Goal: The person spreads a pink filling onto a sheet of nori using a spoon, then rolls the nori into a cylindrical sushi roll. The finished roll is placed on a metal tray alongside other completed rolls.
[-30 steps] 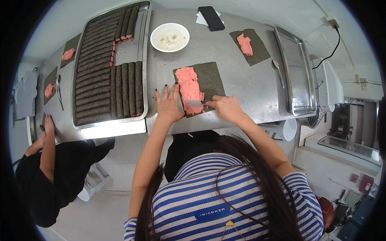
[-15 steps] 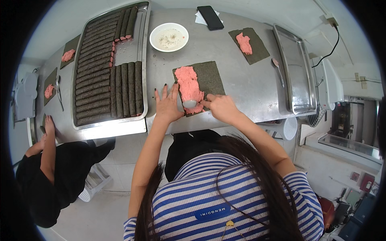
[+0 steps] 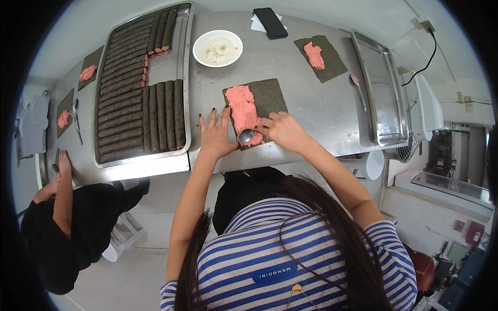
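Note:
A dark green nori sheet [image 3: 273, 98] lies on the steel table in front of me, its left half covered by a strip of pink meat paste [image 3: 242, 106]. My right hand [image 3: 281, 130] is closed round the handle of a metal spoon [image 3: 246, 136], whose bowl rests on the near end of the paste. Spread fingers of my left hand [image 3: 215, 136] lie flat at the sheet's left edge, with nothing held. Another nori sheet [image 3: 332, 61] with a lump of paste [image 3: 314, 55] lies to the far right.
A large steel tray [image 3: 188, 78] of nori rolls [image 3: 122, 93] stands left. Beyond my sheet are a white bowl [image 3: 218, 47] and a phone [image 3: 271, 23]. At right lie a second spoon [image 3: 359, 93] and another tray [image 3: 381, 88]. A co-worker's hands [image 3: 61, 168] are at the left table edge.
The spoon has turned over, so its bowl now shows a dark hollow instead of its pale back. My right hand has rotated and shifted slightly away from me. My left hand stays put.

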`<state>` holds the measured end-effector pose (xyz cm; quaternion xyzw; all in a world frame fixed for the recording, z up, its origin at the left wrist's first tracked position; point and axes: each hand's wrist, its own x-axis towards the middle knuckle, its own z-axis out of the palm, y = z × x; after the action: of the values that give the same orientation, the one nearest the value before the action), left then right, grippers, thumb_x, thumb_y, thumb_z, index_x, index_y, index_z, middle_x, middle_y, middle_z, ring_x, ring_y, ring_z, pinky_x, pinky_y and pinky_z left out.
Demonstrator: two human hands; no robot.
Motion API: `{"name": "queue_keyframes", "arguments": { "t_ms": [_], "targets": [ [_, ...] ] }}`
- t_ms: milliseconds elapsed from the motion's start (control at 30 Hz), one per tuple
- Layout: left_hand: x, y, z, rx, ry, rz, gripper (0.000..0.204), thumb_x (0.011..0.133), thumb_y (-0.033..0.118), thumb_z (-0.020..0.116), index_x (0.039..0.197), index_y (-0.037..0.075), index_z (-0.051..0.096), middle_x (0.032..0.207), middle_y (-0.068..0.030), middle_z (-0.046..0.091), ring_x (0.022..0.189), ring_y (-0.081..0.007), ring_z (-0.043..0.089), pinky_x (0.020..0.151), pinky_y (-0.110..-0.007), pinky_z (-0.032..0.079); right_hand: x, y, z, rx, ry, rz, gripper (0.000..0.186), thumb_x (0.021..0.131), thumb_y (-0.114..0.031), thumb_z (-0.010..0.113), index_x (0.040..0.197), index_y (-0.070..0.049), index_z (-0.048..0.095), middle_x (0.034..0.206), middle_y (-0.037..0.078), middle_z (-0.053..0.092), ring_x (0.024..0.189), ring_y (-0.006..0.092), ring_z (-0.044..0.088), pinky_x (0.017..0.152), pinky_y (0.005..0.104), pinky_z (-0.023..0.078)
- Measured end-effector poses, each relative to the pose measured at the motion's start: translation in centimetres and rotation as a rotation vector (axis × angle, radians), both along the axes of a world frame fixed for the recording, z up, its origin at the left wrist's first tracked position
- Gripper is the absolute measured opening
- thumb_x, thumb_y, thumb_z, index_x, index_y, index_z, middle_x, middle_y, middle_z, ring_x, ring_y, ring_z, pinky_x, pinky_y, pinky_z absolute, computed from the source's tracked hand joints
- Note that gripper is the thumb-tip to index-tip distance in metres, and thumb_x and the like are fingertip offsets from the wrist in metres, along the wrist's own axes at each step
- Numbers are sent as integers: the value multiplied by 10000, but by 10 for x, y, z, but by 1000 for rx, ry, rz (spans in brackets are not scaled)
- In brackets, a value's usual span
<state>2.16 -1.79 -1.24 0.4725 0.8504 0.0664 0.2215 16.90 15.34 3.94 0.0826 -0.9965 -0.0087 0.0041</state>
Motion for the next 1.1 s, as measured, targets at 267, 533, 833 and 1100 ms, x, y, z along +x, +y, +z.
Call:
{"name": "queue_keyframes", "arguments": {
  "t_ms": [267,533,833,1100],
  "targets": [
    [0,1,5,-10,-13,8,1187,591,357,817,1503,114,97,1428,-119,451,1432,-318,213,1148,-584,65,-6,1,10,-78,27,-85,177,776,-165,584,915,-115,681,833,26,595,788,200,609,670,345,502],
    [1,-1,2,7,7,5,1194,602,375,824,1505,115,86,1405,-125,479,1431,-309,215,1149,-580,59,-20,14,6,-217,-28,-436,311,775,-82,541,1035,-152,696,842,73,602,765,274,644,617,421,514],
    [0,0,7,-25,-7,8,1188,603,373,824,1501,109,93,1388,-138,495,1433,-311,210,1148,-580,49,-9,3,5,-208,-251,-311,278,745,-103,608,1002,-144,707,888,92,625,786,297,658,634,434,520],
    [0,-2,1,40,-17,15,1164,597,340,809,1497,108,109,1380,-148,500,1426,-321,230,1147,-585,59,9,6,22,-141,-285,-145,186,747,-127,611,905,-119,709,867,73,619,837,260,640,677,382,508]
  ]
}}
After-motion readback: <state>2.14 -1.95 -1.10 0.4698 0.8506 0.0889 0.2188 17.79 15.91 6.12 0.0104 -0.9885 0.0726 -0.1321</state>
